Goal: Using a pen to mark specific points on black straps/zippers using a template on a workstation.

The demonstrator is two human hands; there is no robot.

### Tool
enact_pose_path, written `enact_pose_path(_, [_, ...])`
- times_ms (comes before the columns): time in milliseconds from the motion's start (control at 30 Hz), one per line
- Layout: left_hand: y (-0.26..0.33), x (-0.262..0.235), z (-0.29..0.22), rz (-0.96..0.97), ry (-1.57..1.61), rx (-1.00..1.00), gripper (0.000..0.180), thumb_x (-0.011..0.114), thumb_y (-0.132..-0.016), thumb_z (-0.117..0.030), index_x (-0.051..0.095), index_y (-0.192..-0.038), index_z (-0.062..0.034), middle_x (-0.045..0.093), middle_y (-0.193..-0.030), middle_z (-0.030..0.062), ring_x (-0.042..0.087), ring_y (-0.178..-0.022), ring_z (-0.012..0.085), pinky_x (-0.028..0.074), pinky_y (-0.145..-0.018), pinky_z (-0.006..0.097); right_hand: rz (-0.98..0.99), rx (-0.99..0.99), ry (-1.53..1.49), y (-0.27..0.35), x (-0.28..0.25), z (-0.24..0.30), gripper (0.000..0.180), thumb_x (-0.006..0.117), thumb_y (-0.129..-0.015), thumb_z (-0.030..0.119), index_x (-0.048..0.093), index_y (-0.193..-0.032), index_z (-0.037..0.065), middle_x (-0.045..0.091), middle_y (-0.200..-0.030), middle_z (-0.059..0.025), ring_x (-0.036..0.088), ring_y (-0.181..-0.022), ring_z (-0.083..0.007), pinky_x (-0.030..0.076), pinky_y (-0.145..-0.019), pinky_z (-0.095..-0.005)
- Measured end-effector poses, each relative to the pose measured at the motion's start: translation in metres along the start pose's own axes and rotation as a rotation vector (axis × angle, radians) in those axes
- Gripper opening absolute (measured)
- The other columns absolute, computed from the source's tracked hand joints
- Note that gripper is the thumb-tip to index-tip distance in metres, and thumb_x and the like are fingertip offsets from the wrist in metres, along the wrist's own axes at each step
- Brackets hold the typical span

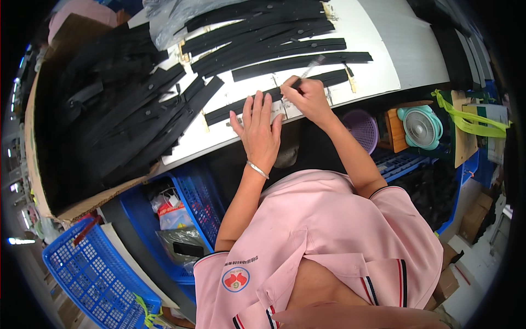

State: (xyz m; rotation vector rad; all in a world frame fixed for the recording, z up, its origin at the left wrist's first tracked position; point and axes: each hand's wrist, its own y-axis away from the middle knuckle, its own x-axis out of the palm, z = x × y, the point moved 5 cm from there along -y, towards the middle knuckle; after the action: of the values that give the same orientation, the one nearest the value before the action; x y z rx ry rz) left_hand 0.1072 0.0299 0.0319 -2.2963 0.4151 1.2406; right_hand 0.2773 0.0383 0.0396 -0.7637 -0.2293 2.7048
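Left hand (258,129) lies palm down at the table's near edge, fingers a bit apart, thumb out to the side, not clamped on anything. Fingertips rest on or right at 1 black strip (221,113), probably to stop it sliding; exact contact is hidden under the hand. Strip runs slantwise along the near edge of the white tabletop (381,68), within easy reach, both ends showing past the hands.

Right hand (309,100) has its fingers together, clamped on a slim pen-like tool (313,67), dark low down, clear or silvery on top, blurred. Tool tilts up and away to the right; low grip looks meant for fine control. Tip is hidden, can't tell if it touches the strip.

Another black strip (301,66) lies just beyond, roughly parallel, apart from the worked strip. More strips (263,27) sit farther back in overlapping rows, likely fanned for easy picking. Cardboard box (104,193) at left holds a loose heap of black strips (123,118), close to the left hand's side.
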Motion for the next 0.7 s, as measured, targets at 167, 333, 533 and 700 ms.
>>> enact_pose_path(167, [0.0, 0.001, 0.001, -0.008, -0.02, -0.003, 0.055, 0.07, -0.096, -0.025, 0.055, -0.147, -0.0127, 0.051, -0.155, 0.0057, 0.043, -0.145, 0.0283, 0.014, -0.122, 0.058, -0.372, -0.163, 0.175, 0.023, -0.054, 0.006, 0.018, 0.075, -0.091, 0.01, 0.077, -0.109, 0.006, 0.077, -0.09, -0.0069, 0.068, -0.071, -0.0198, 0.051, -0.068, -0.0305])
enact_pose_path(333, [0.0, 0.002, 0.002, -0.02, -0.033, 0.023, 0.054, 0.07, -0.096, -0.027, 0.056, -0.146, -0.0104, 0.051, -0.155, 0.0086, 0.043, -0.144, 0.0302, 0.014, -0.121, 0.061, -0.379, -0.353, 0.663, 0.043, -0.075, -0.004, 0.045, 0.078, -0.086, 0.009, 0.068, -0.13, 0.009, 0.075, -0.114, -0.01, 0.069, -0.108, -0.0245, 0.05, -0.094, -0.0433])
enact_pose_path(533, [-0.001, 0.002, 0.0, -0.011, -0.044, 0.022, 0.053, 0.069, -0.097, -0.027, 0.056, -0.146, -0.0095, 0.05, -0.155, 0.0097, 0.042, -0.145, 0.0316, 0.014, -0.121, 0.06, -0.308, -0.31, 0.656, 0.059, -0.07, -0.022, 0.046, 0.077, -0.087, 0.008, 0.066, -0.131, 0.009, 0.073, -0.123, -0.0087, 0.066, -0.123, -0.0238, 0.048, -0.104, -0.0464])
enact_pose_path(700, [-0.013, 0.004, -0.019, -0.067, -0.016, -0.019, 0.047, 0.069, -0.097, -0.022, 0.059, -0.14, -0.0074, 0.053, -0.151, 0.0117, 0.043, -0.143, 0.0331, 0.016, -0.121, 0.059, -0.308, -0.314, 0.646, 0.059, -0.071, -0.027, 0.044, 0.076, -0.088, 0.009, 0.067, -0.131, 0.009, 0.073, -0.125, -0.0082, 0.065, -0.125, -0.0233, 0.047, -0.105, -0.0461])
